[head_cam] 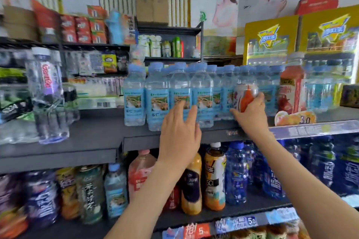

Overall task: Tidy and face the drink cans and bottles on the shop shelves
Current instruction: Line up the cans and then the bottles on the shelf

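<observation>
The drink can (245,96), right of centre in the frame, is a thin-walled metal cylinder: probably fairly heavy if full, smooth and likely slippery, and liable to dent under a hard squeeze. Take hold around the middle or lower body, not the rim. The right hand (252,116) grips it from below, with the thumb (260,96) on the can's right side and the other fingers (235,113) curled round its lower left. The can's upper half stands clear above the hand, slightly tilted, in front of the row of water bottles (156,101) on the middle shelf (93,134). Whether its base touches the shelf cannot be told. The left hand (179,132), centre frame, holds nothing: its fingers are straight and slightly spread, tips against the front-row bottle labels. These bottles are soft plastic, apt to tip if pushed high
</observation>
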{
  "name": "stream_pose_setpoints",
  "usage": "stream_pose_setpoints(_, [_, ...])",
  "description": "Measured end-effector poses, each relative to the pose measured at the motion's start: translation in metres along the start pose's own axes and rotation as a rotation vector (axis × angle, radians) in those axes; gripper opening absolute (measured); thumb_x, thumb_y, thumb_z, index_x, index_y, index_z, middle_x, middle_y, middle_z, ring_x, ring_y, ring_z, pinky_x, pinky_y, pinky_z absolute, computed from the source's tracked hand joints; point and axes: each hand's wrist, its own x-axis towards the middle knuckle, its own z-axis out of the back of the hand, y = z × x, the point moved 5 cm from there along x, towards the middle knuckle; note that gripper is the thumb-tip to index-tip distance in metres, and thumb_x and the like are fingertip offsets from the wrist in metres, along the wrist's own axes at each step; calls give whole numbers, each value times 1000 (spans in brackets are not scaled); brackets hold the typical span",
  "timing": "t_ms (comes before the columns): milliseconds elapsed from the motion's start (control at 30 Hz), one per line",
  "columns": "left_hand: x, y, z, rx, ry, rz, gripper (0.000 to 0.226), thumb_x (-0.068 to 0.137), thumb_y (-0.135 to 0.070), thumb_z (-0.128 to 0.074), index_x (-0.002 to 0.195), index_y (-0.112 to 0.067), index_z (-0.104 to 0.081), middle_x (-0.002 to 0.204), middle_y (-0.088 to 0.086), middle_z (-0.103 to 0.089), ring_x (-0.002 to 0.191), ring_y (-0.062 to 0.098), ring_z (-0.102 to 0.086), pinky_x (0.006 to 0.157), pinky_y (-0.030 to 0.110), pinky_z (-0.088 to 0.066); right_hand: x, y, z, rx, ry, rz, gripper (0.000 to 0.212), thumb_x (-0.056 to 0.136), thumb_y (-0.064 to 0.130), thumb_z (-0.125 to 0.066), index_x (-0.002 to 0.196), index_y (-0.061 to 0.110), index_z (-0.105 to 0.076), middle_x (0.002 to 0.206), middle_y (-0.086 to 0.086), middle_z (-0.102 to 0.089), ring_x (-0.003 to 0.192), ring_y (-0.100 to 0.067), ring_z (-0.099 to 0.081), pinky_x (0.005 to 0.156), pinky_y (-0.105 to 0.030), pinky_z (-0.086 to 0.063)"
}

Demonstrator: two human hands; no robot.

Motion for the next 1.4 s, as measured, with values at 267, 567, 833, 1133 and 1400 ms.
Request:
stream_pose_setpoints(267, [-65,16,66,67,6,94,40,92,-30,-44,124,-8,-57,126,12,-55,114,26,-53,92,37,-47,-26,-16,-16,310,17,38,87,60,73,-69,131,32,-40,131,4,-53,114,-20,-54,89,-38,-46])
stream_pose_setpoints(567, [-199,92,204,237,100,447,53,93,-41,-45,139,-16,-39,135,0,-49,124,6,-38,102,13,-25,-254,151,-35,666,627,545,64,65,31,-82,117,24,-45,89,22,-54,79,18,-51,70,2,-36])
stream_pose_setpoints(833, [-307,144,364,1139,182,-137,49,98,-24,-48,143,-21,-28,150,6,-26,138,26,-25,116,47,-14,-482,276,-131,690,1184,844,88,59,51,-71,138,34,-36,119,17,-56,102,5,-55,82,-8,-42])
stream_pose_setpoints(1133, [-394,301,554,1092,189,351,54,76,-54,-55,112,-14,-62,117,0,-65,119,16,-51,109,42,-16,-636,456,-181,993,1339,735,85,60,57,-73,134,49,-30,120,34,-44,112,12,-46,82,-7,-43])
stream_pose_setpoints(1400, [-456,439,635,872,-66,734,66,62,-64,-54,106,-16,-66,96,-11,-66,99,9,-54,96,32,-21,-771,577,-285,1184,1644,347,79,49,42,-91,118,35,-54,109,12,-69,102,-5,-64,87,-30,-53])
